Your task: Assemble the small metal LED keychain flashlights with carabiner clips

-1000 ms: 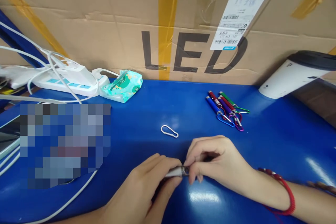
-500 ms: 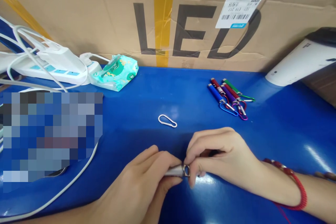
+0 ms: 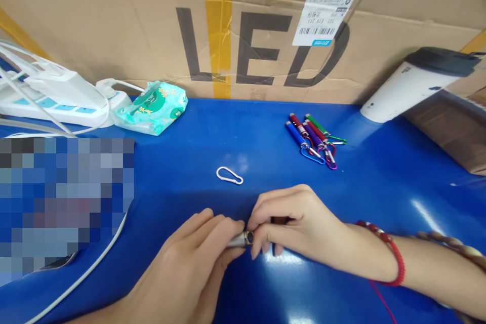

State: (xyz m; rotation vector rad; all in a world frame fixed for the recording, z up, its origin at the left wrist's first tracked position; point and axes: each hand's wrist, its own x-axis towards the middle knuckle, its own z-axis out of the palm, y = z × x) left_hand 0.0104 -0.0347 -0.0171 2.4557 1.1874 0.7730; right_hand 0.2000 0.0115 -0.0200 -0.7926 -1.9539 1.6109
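Observation:
My left hand (image 3: 192, 255) is closed around a small silver keychain flashlight (image 3: 236, 240), gripping it between thumb and fingers. Only a short length of its tube and the right-hand end show. At that end, my right hand (image 3: 294, 220) pinches the tip with thumb and index finger. Whether a small part sits between these fingertips is hidden. A silver carabiner clip (image 3: 236, 181) lies on the blue table just beyond my hands.
Several coloured keychain flashlights (image 3: 296, 134) with carabiners lie in a group at back right. Behind them stands a white tumbler (image 3: 402, 91) with a dark lid. A large cardboard box (image 3: 144, 25) closes off the back. At left are a tissue pack (image 3: 152, 109), a power strip (image 3: 72, 114) and cables.
The whole view has shifted, so everything appears farther left. Both hands stay at the silver flashlight, whose end now shows a dark opening at a slightly different angle. The carabiner lies as before.

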